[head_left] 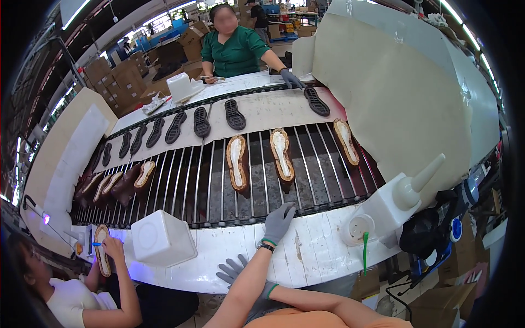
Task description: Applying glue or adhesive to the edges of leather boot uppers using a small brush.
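My left hand (pixel 279 223), in a grey glove, rests at the conveyor's near edge. Its fingers reach forward and hold nothing that I can see. Beneath the left forearm, my right arm crosses over to the left. My grey-gloved right hand (pixel 236 271) lies by the table's front edge with fingers spread and holds nothing. Just beyond my left hand, a brown shoe upper (pixel 282 158) lies bottom up on the metal rods, its underside whitish in the middle. Similar uppers lie to its left (pixel 237 163) and right (pixel 346 143).
Black soles (pixel 235 115) line the conveyor's far strip, where a co-worker's gloved hand (pixel 292 79) touches one. At left, another person holds an upper and a blue-handled tool (pixel 99 244). A white container (pixel 163 239), a white bottle (pixel 391 205) and a cup with a green-handled brush (pixel 365 251) stand nearby.
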Motion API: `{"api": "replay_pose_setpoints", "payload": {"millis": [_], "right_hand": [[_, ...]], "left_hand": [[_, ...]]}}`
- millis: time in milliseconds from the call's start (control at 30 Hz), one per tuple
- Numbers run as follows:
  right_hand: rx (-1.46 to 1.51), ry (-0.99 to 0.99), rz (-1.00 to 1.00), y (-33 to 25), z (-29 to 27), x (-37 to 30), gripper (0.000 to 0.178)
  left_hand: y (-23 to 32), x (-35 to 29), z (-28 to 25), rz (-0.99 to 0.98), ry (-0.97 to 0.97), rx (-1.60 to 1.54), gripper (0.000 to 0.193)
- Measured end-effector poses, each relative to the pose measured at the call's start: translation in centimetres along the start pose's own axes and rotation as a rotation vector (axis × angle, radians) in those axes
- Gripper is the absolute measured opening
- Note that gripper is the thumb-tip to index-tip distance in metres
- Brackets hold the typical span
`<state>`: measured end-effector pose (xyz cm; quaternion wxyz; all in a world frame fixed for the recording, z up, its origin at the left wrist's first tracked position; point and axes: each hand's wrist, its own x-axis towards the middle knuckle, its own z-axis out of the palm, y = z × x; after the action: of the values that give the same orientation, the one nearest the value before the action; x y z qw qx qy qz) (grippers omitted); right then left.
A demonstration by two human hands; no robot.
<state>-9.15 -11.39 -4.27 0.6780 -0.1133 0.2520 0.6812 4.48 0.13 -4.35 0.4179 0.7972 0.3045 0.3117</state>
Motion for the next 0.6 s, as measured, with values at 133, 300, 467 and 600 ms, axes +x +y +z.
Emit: {"api": "replay_pose_setpoints", "payload": {"millis": [133,300,467,600], "right_hand": [[-0.012,-0.051,0.0,0.0,-0.8,0.2,0.057],[0.051,-0.079,0.133,-1.2,-0.7,-0.2,0.057],[0.276,-0.246,0.308,-2.0,-5.7,3.2,0.06],[0.079,-0.165,0.209,-1.2,-2.6,1.4,0.06]], "left_hand": [[0.0,-0.1,0.3,0.025,0.012,-0.017,0.029],[-0.6,0.0,0.4,-0.033,0.035,-0.199,0.026],[-0.5,0.2,1.2,-0.035,0.074,-0.3,0.025],[-1.0,0.1,0.8,-0.056,0.069,-0.293,0.026]]}}
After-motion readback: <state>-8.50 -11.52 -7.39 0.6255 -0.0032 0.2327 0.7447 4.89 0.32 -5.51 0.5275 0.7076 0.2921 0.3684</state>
